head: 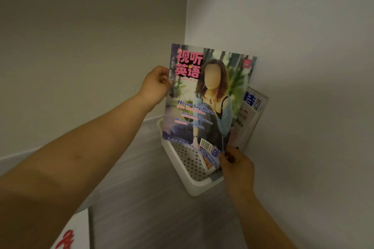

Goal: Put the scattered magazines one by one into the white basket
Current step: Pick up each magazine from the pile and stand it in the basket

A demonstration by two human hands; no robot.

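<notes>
Grey floor point(131, 198): meets 2 pale walls point(303, 46).
White basket point(197, 187): in that corner.
Magazine point(202, 97): upright over the basket.
Left hand point(155, 85): pinches its edge.
Right hand point(236, 170): grips its bottom corner.

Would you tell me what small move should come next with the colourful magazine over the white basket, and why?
Probably lower the colourful glossy magazine into the white perforated plastic basket: left hand and right hand hold it upright over it, beside the blue-and-white magazine there.
</notes>
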